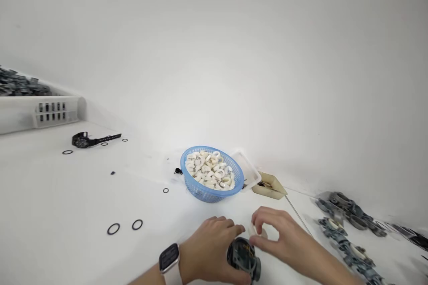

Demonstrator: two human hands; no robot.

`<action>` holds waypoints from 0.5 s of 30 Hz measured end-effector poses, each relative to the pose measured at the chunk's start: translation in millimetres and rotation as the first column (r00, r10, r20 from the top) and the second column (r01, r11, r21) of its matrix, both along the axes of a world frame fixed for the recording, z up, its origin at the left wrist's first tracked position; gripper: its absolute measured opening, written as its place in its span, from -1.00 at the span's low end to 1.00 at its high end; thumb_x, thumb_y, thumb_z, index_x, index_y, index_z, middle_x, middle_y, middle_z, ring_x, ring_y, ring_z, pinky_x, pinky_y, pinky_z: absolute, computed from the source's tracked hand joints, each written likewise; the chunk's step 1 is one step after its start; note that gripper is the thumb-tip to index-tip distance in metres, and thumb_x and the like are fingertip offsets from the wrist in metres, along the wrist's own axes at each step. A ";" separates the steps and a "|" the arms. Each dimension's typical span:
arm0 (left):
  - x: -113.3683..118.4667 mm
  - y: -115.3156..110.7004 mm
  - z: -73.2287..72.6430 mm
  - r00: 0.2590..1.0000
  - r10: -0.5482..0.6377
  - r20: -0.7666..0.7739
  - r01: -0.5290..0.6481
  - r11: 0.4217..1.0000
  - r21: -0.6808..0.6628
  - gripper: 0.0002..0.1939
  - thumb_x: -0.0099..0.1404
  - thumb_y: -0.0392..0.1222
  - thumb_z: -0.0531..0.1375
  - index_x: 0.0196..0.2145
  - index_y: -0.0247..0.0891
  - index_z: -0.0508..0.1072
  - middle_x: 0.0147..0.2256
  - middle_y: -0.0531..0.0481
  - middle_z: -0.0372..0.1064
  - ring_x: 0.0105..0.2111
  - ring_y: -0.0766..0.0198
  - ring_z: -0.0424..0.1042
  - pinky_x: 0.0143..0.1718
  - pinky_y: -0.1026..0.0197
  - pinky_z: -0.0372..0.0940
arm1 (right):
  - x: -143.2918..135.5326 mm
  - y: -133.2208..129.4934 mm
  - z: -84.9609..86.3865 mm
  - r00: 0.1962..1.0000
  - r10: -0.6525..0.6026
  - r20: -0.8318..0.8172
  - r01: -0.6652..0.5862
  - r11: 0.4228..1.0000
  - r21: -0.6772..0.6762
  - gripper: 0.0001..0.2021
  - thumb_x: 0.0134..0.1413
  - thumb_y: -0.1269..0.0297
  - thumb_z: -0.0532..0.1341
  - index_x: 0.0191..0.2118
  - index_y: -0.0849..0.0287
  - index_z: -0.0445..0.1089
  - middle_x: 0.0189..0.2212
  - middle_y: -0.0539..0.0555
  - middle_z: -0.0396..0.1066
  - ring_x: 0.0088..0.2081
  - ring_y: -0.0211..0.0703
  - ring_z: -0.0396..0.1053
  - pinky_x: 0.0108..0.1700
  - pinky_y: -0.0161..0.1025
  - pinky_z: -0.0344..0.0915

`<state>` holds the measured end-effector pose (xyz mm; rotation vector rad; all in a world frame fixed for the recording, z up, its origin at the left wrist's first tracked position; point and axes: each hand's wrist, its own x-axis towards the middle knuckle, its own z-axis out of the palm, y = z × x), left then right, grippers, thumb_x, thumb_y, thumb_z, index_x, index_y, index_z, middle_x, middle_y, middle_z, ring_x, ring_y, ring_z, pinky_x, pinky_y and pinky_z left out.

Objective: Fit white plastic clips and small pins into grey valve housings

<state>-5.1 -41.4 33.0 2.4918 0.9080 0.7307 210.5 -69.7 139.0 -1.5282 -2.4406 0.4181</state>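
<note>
My left hand [209,249], with a smartwatch [169,258] on its wrist, grips a dark grey round housing [245,258] near the bottom of the view. Some orange-brown marks show inside the housing. Just above it, my right hand [284,236] pinches a small white plastic piece [261,233] between thumb and fingers. Part of that piece is hidden behind the fingers. Beyond both hands stands a blue basket [204,194] filled with white ring-shaped pieces [212,170].
Behind the basket are a shallow white tray [249,173] and a beige container [270,187]. Grey housings [349,245] line the right side. Black rings [113,229] and a black watch [82,141] lie on the left, before a white bin [20,113] of grey parts.
</note>
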 end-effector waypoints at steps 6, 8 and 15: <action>6.3 0.7 -3.4 0.999 0.029 -0.014 -0.028 0.999 0.046 -0.38 -0.02 0.28 0.46 -0.10 -0.08 0.49 -0.27 0.04 0.45 -0.26 0.02 0.45 -0.22 0.08 0.28 | -21.6 -13.7 -29.7 0.980 -0.167 0.111 0.160 0.985 0.070 -0.83 0.11 0.17 0.30 -0.26 0.04 0.30 -0.31 -0.10 0.45 -0.31 -0.15 0.39 -0.30 -0.27 0.15; 7.1 0.5 -5.0 1.000 0.030 0.008 -0.030 0.998 0.048 -0.40 -0.02 0.34 0.44 -0.15 -0.07 0.49 -0.32 0.08 0.42 -0.30 0.07 0.43 -0.26 0.12 0.24 | -30.2 -10.4 -43.9 0.963 -0.201 0.179 0.168 0.968 0.184 -0.83 0.11 0.15 0.28 -0.31 0.07 0.30 -0.34 -0.06 0.47 -0.34 -0.11 0.40 -0.32 -0.25 0.11; 7.9 -3.4 0.0 0.995 0.037 0.092 -0.034 0.999 -0.028 -0.51 -0.01 0.16 0.49 -0.22 -0.09 0.48 -0.32 0.12 0.39 -0.28 0.16 0.40 -0.27 0.18 0.17 | -33.9 -8.7 -58.5 0.954 -0.208 0.214 0.134 0.939 0.315 -0.77 0.18 0.05 0.23 -0.37 0.08 0.34 -0.45 -0.03 0.49 -0.40 -0.07 0.44 -0.36 -0.24 0.02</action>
